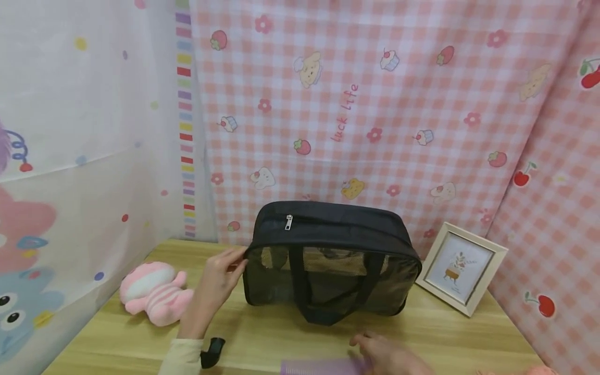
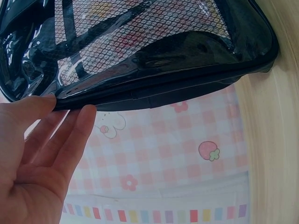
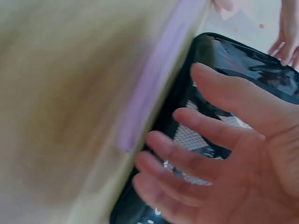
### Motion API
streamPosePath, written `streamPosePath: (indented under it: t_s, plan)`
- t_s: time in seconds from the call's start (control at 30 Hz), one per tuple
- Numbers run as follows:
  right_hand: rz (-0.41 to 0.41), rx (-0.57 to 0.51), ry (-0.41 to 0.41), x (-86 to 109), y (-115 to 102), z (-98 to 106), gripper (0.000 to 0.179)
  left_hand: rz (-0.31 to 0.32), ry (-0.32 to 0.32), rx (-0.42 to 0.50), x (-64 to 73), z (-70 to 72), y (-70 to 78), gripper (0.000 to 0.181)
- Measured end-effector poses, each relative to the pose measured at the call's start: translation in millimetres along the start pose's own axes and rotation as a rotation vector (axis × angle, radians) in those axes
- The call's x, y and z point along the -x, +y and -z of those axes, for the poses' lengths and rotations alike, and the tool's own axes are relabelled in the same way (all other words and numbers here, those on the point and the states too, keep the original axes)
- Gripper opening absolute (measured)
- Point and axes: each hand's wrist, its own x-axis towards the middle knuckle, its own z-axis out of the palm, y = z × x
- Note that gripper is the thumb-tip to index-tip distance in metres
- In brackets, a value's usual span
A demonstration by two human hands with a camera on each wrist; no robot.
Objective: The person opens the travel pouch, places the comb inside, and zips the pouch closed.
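A black toiletry bag (image 1: 328, 281) with see-through sides, two strap handles and a silver zipper pull stands upright on the table. My left hand (image 1: 220, 281) pinches the bag's edge at its upper left corner, thumb on one side and fingertips on the other in the left wrist view, where the bag (image 2: 187, 60) shows its mesh panel. In front of the bag a purple comb (image 1: 319, 367) lies on the table, partly cut off by the frame. My right hand (image 1: 386, 354) is beside the comb; in the right wrist view its fingers are spread and loosely bent, holding nothing.
A pink striped plush toy (image 1: 157, 297) lies at the left of the table (image 1: 262, 333). Near my left sleeve is a small black object (image 1: 213, 352). A framed picture (image 1: 461, 268) leans at the right. Patterned cloth (image 1: 375, 104) hangs behind.
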Motion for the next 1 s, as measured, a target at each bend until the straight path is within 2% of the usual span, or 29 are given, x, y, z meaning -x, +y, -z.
streamPosePath:
  t_s: [0.1,0.2,0.5,0.67,0.73,0.83,0.93,1.0]
  plan:
    - [-0.017,0.03,-0.054,-14.2,35,-21,0.051,0.012,0.0,-0.009,2.8,1.9,0.4,0.032]
    - [0.021,0.032,-0.083,-22.3,55,-33,0.049,0.021,-0.003,-0.013,5.1,3.2,0.2,0.032]
    - [0.005,0.014,-0.048,-26.1,59,-36,0.042,0.006,-0.018,-0.002,0.2,2.3,0.9,0.032]
    - [0.085,0.054,-0.018,-25.7,61,-34,0.042,0.021,-0.022,0.005,-0.1,0.8,1.1,0.032]
    - [0.116,0.038,-0.013,-20.1,48,-26,0.035,0.029,-0.024,0.006,0.4,-0.3,0.7,0.031]
    - [0.206,0.016,0.042,-5.5,8,-3,0.019,0.037,-0.023,0.004,1.1,-0.9,0.0,0.031]
    - [0.246,-0.021,0.057,9.3,-28,18,0.015,0.044,-0.022,0.003,1.1,-1.2,-0.5,0.031]
    - [0.216,-0.042,0.025,9.2,-27,16,0.015,0.049,-0.022,0.001,1.1,-1.0,-0.4,0.031]
